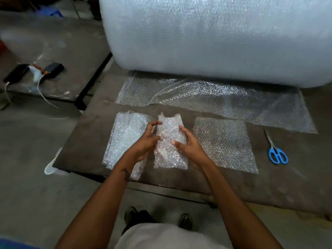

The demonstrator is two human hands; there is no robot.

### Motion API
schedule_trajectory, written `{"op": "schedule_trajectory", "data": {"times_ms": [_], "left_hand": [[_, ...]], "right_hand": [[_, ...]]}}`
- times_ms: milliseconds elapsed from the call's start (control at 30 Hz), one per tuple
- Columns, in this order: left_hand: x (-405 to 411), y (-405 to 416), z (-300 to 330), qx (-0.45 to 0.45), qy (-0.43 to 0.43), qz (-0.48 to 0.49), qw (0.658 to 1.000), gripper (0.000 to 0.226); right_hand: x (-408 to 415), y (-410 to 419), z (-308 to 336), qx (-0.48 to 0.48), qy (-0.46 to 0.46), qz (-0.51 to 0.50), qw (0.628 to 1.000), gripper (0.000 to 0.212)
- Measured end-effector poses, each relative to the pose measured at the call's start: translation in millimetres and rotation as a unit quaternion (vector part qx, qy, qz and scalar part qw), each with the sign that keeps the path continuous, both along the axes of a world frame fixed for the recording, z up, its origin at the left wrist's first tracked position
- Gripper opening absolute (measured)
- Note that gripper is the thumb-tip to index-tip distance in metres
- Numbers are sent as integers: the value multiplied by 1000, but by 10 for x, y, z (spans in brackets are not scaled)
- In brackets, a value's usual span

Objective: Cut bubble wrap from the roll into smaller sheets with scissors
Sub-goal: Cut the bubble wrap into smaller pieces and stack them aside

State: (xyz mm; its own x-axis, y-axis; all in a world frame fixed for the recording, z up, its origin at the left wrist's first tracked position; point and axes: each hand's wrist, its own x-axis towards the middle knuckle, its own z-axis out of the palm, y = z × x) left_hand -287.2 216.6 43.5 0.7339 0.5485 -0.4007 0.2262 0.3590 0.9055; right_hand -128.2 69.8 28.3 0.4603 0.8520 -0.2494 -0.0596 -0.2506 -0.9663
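The head camera looks down on a dark, worn table with a very large bubble wrap roll lying across its far side. A loose length of wrap runs out from under the roll toward the person and lies flat on the tabletop, its near edge uneven.

In front of that length are three smaller pieces. On the left lies a stack of cut sheets, its near end reaching the table's front edge. On the right a single flat cut sheet rests on the table. Between them is a narrow folded piece of bubble wrap, which stands slightly raised at its far end.

The left hand is at the left edge of the folded piece, fingers bent, with thumb and fingertips touching the wrap; whether it actually pinches the plastic cannot be told. The right hand grasps the folded piece from the right, its fingers curled over the wrap's right edge and its thumb pressed on top.

Blue-handled scissors lie untouched on the table well to the right of the hands, beyond the flat sheet, blades closed and pointing away from the person.

A lower table at the left holds black devices with a white cable.
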Motion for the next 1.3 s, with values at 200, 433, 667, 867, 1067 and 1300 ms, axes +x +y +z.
{"op": "schedule_trajectory", "data": {"times_ms": [200,433,667,867,1067,1300], "left_hand": [[-707,711,66,60,60,-37,996,20],[-1093,1309,-341,338,149,-149,917,78],[-1093,1250,-614,412,171,-123,886,77],[-883,1348,-545,303,167,-20,938,93],[-733,1484,-557,250,192,-21,949,41],[-784,1486,-495,293,175,2,940,47]], "right_hand": [[-718,657,43,-25,-157,35,987,86],[-1482,1200,-208,-126,-245,2,961,79],[-1829,1441,-334,-286,-406,-88,864,78],[-1709,1552,-304,-259,-330,-167,892,60],[-1588,1541,-286,-187,-289,-193,919,50],[-1645,1641,-202,-207,-336,-220,892,43]]}}
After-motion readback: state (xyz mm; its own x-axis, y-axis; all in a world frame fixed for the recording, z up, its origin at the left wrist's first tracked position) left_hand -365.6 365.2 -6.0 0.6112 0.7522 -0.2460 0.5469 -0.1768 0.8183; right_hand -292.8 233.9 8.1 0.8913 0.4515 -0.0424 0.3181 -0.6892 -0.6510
